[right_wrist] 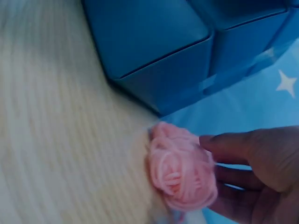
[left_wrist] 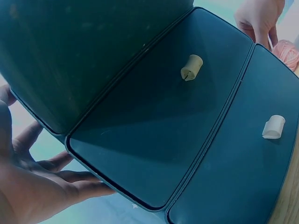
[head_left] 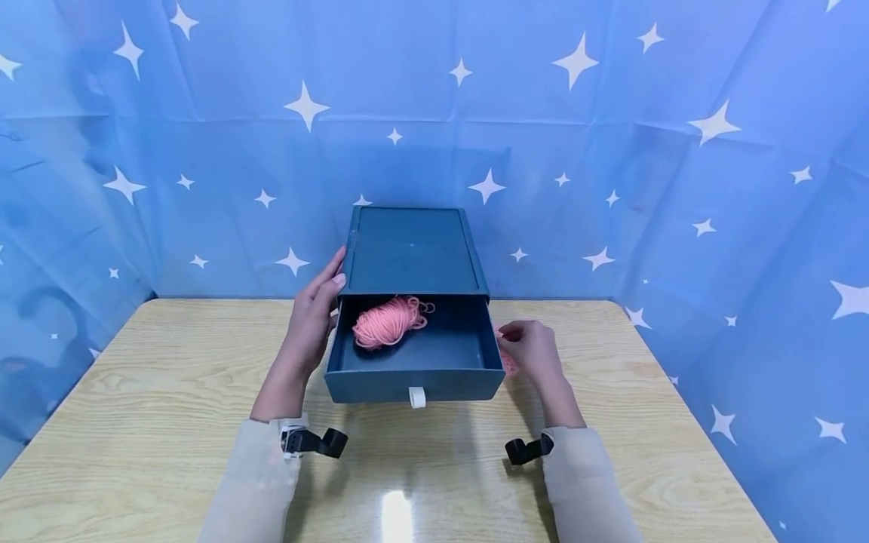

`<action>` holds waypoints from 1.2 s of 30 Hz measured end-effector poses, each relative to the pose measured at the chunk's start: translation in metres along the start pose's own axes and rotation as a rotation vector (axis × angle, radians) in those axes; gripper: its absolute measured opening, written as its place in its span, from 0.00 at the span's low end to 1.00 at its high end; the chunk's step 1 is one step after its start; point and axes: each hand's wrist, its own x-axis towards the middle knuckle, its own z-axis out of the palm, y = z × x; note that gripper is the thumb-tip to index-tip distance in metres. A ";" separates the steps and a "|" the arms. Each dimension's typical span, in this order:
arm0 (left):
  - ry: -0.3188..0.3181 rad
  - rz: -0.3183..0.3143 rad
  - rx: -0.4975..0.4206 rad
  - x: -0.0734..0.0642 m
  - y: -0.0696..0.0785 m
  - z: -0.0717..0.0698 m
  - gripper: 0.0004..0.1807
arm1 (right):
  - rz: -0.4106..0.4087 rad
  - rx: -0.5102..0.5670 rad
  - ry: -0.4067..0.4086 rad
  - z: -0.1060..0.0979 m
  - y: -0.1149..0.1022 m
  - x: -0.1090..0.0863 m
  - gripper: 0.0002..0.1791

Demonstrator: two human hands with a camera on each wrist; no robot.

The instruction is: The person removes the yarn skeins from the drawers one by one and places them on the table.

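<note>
A dark blue drawer cabinet (head_left: 414,249) stands on the table, its top drawer (head_left: 394,386) pulled out toward me. In the left part of that drawer lies a skein of pink yarn (head_left: 385,324). My left hand (head_left: 312,324) rests against the cabinet's left side, thumb near the top edge; the left wrist view shows its fingers (left_wrist: 91,188) spread along the side. Low beside the cabinet's right side, my right hand (head_left: 532,351) holds a second ball of pink yarn (right_wrist: 182,168) between thumb and fingers, close to the tabletop. The drawer partly hides this ball in the head view.
White pull tabs stick out from the drawer fronts, one on the open drawer (head_left: 417,397) and others on the closed lower drawers (left_wrist: 274,127). The pale wooden table (head_left: 170,422) ends at a blue curtain with white stars (head_left: 224,151) behind the cabinet.
</note>
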 end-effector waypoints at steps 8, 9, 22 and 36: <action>-0.002 -0.005 0.006 -0.001 0.000 -0.002 0.29 | -0.024 0.059 -0.011 -0.022 -0.013 -0.004 0.16; -0.002 -0.006 0.004 -0.001 0.000 -0.002 0.29 | -0.037 0.072 -0.001 -0.025 -0.015 -0.004 0.16; -0.009 -0.015 0.006 0.001 -0.003 -0.001 0.29 | -0.165 0.278 0.199 -0.069 -0.067 -0.038 0.15; -0.001 -0.026 0.007 0.001 0.000 -0.003 0.29 | -0.704 0.395 0.073 -0.093 -0.128 -0.058 0.16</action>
